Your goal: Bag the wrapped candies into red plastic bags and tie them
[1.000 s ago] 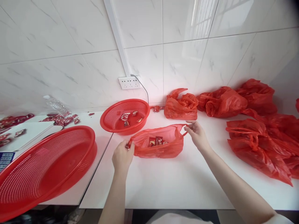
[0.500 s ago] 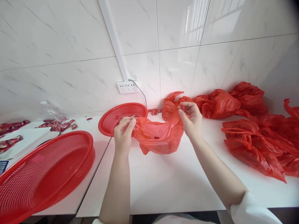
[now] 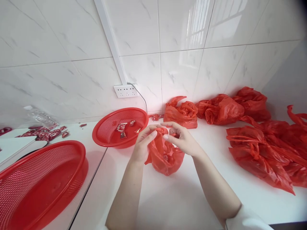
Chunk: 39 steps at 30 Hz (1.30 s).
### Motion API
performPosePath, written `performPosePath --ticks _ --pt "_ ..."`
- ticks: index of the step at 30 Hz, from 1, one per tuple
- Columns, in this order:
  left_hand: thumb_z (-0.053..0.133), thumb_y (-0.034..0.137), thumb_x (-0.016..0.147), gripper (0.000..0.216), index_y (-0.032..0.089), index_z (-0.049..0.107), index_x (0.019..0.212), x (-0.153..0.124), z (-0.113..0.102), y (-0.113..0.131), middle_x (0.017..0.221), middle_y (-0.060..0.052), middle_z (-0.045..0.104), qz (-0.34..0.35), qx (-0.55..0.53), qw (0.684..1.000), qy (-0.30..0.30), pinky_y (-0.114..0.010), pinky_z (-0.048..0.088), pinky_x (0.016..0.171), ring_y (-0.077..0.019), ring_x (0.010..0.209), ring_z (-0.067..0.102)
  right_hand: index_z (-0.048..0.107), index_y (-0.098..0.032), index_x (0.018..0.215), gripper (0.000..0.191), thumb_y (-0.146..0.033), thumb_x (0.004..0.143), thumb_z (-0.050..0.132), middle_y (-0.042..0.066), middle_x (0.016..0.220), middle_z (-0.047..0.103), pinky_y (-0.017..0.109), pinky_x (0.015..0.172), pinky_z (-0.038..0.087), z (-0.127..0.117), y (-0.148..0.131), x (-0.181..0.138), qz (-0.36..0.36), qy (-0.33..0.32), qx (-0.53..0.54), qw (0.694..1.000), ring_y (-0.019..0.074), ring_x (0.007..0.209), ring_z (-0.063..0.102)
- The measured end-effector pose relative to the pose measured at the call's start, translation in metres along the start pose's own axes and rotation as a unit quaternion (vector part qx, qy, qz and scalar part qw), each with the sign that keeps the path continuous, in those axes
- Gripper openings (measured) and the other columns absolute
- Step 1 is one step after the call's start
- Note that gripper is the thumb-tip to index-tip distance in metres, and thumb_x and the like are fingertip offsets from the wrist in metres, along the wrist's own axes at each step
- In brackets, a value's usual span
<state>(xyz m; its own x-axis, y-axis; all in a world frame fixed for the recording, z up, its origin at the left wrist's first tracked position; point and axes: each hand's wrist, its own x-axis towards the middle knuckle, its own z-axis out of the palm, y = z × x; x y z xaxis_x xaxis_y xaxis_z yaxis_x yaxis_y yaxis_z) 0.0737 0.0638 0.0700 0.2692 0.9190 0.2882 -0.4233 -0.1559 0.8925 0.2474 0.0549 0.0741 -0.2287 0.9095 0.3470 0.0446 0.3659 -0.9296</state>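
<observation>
A thin red plastic bag [image 3: 166,158] hangs bunched between my hands, just above the white table. My left hand [image 3: 143,143] pinches the gathered top of the bag from the left. On the other side my right hand [image 3: 183,139] has thumb and fingers closed on the bag's upper edge. Small things show faintly through the plastic, too blurred to name. Just behind my left hand sits a small red plastic basket [image 3: 107,127], with several wrapped snack packets [image 3: 122,127] lying in it.
Several filled red bags [image 3: 222,110] line the tiled wall, and more red bags [image 3: 263,150] lie at right. A large red basket [image 3: 74,150] stands at front left. Behind it are a clear bottle [image 3: 42,118] and scattered red packets [image 3: 49,134]. A socket strip [image 3: 126,91] is on the wall.
My hands have come together, drawing the bag's spread mouth into a bunch. The bag hangs slightly lower and nearer me. The small basket's packets now show, and the view has shifted a little.
</observation>
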Motion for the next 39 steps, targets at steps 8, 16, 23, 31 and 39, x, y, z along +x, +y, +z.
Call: performPosePath --ticks 8,16,23,31,39 --pt "0.064 0.029 0.083 0.014 0.020 0.059 0.092 -0.002 0.019 0.001 0.099 -0.005 0.059 0.017 0.247 0.968 -0.040 -0.031 0.044 0.090 -0.0189 0.097 0.056 0.064 -0.020 0.088 0.020 -0.040 0.086 0.059 0.000 0.070 0.058 0.025 0.052 0.038 -0.009 -0.008 -0.006 -0.030 0.017 -0.101 0.994 0.0113 0.057 0.046" --pt "0.056 0.033 0.088 0.021 0.018 0.057 0.073 0.000 0.017 -0.002 0.104 -0.007 0.059 0.011 0.287 0.958 -0.019 -0.032 0.044 0.090 -0.0198 0.098 0.057 0.056 -0.027 0.101 0.019 -0.024 0.083 0.059 -0.007 0.060 0.043 0.022 0.048 0.032 -0.012 -0.012 -0.012 -0.019 -0.020 -0.220 0.975 0.0097 0.049 0.038" --pt "0.066 0.035 0.080 0.021 0.020 0.051 0.080 0.000 0.013 -0.006 0.083 0.000 0.058 -0.052 0.316 0.947 -0.013 -0.029 0.046 0.077 -0.0148 0.077 0.055 0.052 -0.023 0.086 0.007 -0.029 0.090 0.053 -0.006 0.057 0.036 0.023 0.047 0.028 -0.014 -0.010 -0.009 -0.067 0.058 -0.157 0.984 0.0094 0.049 0.034" --pt "0.057 0.040 0.084 0.033 0.024 0.057 0.113 -0.003 0.015 -0.002 0.077 0.001 0.054 -0.114 0.350 0.930 -0.013 -0.027 0.044 0.066 -0.0153 0.070 0.054 0.058 -0.022 0.091 0.015 -0.037 0.087 0.061 0.000 0.075 0.054 0.025 0.054 0.040 -0.020 -0.010 -0.008 -0.072 0.066 -0.144 0.985 0.0123 0.063 0.049" --pt "0.051 0.042 0.087 0.027 0.018 0.057 0.075 -0.004 0.019 -0.003 0.071 0.001 0.055 -0.116 0.359 0.924 -0.062 -0.025 0.040 0.058 -0.0148 0.066 0.052 0.059 -0.021 0.083 0.011 -0.019 0.090 0.052 0.001 0.082 0.060 0.028 0.065 0.045 -0.012 -0.001 -0.004 -0.083 -0.001 -0.246 0.966 0.0141 0.073 0.056"
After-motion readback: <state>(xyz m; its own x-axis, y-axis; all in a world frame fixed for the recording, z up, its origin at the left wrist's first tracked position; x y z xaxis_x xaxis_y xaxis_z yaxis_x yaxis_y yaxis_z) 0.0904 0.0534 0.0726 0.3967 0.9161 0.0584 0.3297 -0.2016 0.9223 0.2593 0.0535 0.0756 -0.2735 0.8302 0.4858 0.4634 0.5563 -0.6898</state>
